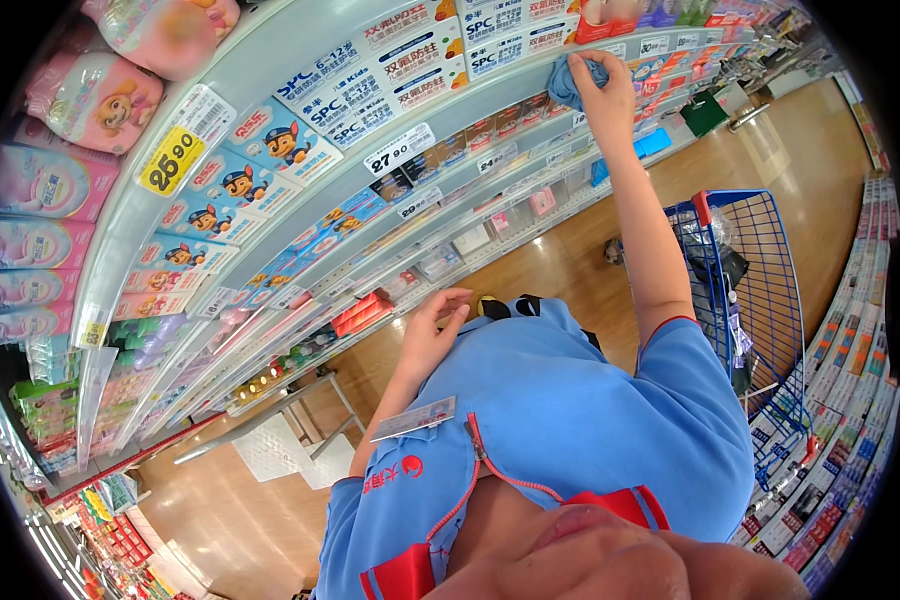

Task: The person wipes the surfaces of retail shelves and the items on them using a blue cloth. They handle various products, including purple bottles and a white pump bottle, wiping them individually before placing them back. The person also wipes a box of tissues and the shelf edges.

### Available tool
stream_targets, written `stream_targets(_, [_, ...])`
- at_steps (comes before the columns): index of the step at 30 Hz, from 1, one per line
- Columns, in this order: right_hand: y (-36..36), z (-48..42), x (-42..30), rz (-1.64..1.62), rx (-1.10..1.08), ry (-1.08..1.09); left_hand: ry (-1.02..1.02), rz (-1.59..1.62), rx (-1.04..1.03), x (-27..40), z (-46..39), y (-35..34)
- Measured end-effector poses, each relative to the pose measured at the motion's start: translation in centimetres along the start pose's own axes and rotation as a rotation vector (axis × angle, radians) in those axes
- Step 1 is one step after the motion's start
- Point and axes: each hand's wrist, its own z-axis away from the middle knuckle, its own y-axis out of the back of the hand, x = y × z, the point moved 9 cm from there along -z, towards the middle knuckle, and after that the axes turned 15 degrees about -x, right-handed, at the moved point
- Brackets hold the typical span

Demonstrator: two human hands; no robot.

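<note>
My right hand (610, 86) reaches up to a shelf with the arm stretched out. Its fingers are shut on a crumpled blue cloth (568, 84), which lies against the shelf front, under rows of boxed goods. My left hand (433, 330) hangs low before my body, beside the lower shelves, with fingers apart and slightly bent, and nothing seen in it. White SPC children's toothpaste boxes (360, 82) fill the shelf left of the cloth. Blue boxes with cartoon dogs (281, 142) stand in stacks farther left.
A blue wire shopping cart (757, 247) with bags in it stands on my right. A metal-framed step stool or cart (330, 420) is on the floor at lower left. Price tags (401, 150) line the shelf edges. Another stocked shelf (832, 420) runs along the far right.
</note>
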Motion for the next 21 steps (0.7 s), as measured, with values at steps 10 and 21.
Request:
stream_targets(10, [-2.0, -0.4, 3.9, -0.193, -0.03, -0.35, 0.001, -0.04, -0.059, 0.3, -1.6, -0.5])
stream_targets(21, [-7.5, 4.6, -8.5, -0.059, -0.168, -0.285, -0.027, -0.033, -0.109, 0.2, -3.0, -1.1])
